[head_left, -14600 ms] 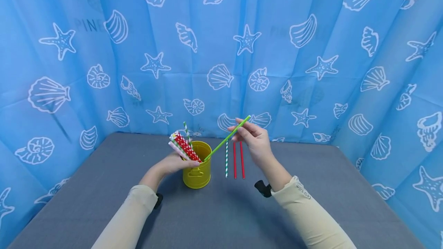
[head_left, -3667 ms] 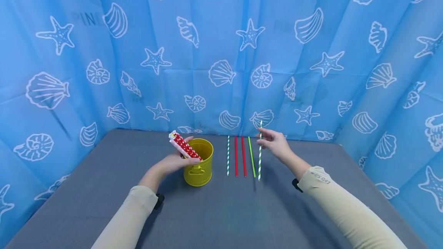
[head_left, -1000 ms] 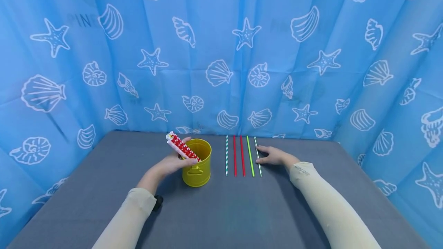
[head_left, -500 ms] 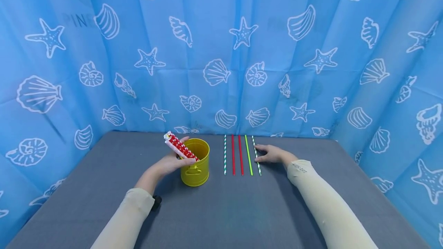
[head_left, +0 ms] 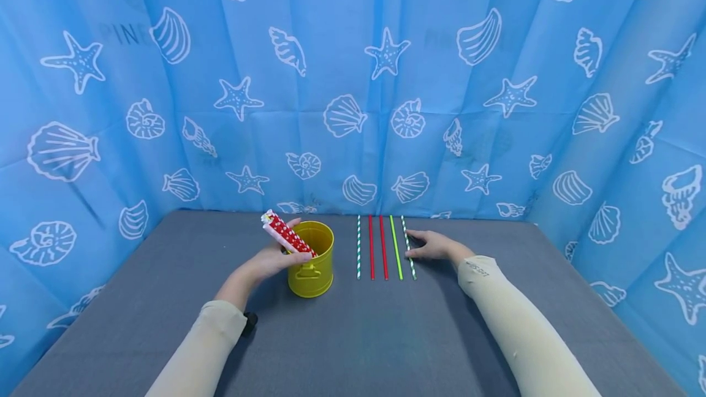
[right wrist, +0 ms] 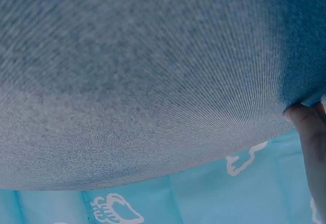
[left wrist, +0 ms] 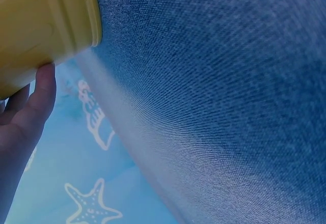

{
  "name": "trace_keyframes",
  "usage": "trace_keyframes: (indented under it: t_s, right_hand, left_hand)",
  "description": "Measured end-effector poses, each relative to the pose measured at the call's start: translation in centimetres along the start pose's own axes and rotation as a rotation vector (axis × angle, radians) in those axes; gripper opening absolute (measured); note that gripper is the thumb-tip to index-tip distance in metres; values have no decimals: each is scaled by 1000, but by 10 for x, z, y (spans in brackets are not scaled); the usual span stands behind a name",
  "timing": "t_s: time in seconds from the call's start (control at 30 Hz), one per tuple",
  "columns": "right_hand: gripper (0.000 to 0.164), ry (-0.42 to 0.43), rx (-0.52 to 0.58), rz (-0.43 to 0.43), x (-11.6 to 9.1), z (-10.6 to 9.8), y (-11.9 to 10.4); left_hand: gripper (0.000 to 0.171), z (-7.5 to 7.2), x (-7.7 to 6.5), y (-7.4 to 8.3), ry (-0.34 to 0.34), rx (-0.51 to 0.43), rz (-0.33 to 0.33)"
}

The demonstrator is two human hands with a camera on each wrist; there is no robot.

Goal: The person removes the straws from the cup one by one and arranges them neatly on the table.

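Observation:
My left hand (head_left: pixel 274 260) holds the yellow metal bucket (head_left: pixel 311 287) at its left side, thumb over the rim. A bundle of paper straws (head_left: pixel 289 234), red with white dots and pale ones, leans out of the bucket against that hand. In the left wrist view, fingers (left wrist: pixel 45 89) press the wall of the bucket (left wrist: pixel 46 25). On the table, my right hand (head_left: pixel 437 245) touches a green-and-white striped straw (head_left: pixel 410 265), its thumb and fingertips spaced along it. The right wrist view shows only part of the right hand (right wrist: pixel 308 132); the straw is out of sight there.
Left of that straw, a lime green straw (head_left: pixel 396 247), two red straws (head_left: pixel 384 250) and a teal-and-white striped straw (head_left: pixel 358 250) lie side by side on the grey tabletop (head_left: pixel 353 336). A blue shell-patterned curtain (head_left: pixel 353 158) hangs behind the table.
The lime green straw, then the green-and-white striped one, were laid at the row's right end by my right hand. Over the last second the striped straw's near end shifted slightly; my left hand stays put.

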State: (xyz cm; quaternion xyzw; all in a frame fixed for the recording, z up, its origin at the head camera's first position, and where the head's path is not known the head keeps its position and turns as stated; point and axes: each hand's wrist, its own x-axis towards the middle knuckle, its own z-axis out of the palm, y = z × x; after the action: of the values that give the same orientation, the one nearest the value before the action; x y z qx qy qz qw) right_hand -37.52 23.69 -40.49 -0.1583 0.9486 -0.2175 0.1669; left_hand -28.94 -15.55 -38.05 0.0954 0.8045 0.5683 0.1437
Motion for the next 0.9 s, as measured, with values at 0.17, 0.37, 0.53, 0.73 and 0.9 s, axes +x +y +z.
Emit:
trace_keyframes:
  t_s: [0.17, 0.37, 0.53, 0.73, 0.9]
  right_hand:
    - [73, 33, 86, -29, -2, 1, 2]
    - [67, 113, 236, -52, -12, -1, -9]
    - [58, 264, 380, -98, -23, -6, -38]
    - [48, 400, 606, -141, -30, -9, -79]
    - [42, 400, 718, -225, -34, -1, -111]
  left_hand:
    - [92, 1, 0, 0, 7, -6, 8]
    - [91, 4, 2, -1, 21, -12, 8]
    - [90, 5, 2, -1, 33, -21, 6]
    - [91, 3, 1, -4, 37, -23, 5]
    - [90, 3, 1, -5, 51, -27, -5]
